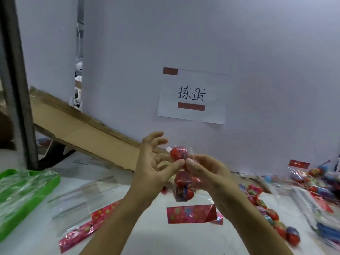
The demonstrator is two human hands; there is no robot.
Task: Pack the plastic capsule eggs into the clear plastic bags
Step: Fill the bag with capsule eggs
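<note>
Both of my forearms reach up from the bottom edge; my left hand (156,166) and right hand (206,170) pinch a clear bag (182,179) of red capsule eggs (179,153) between thumbs and fingers, raised above the white surface (150,236). Behind, a paper sign (192,96) taped to the white wall reads "拣蛋".

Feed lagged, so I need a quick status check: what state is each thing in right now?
Left hand: pinching the bag.
Right hand: pinching the bag.
Clear bag: held up off the table, red eggs inside.
Red header card: flat on the table.
Loose eggs: lying unpacked at right.
Green tray: holds clear plastic.
</note>
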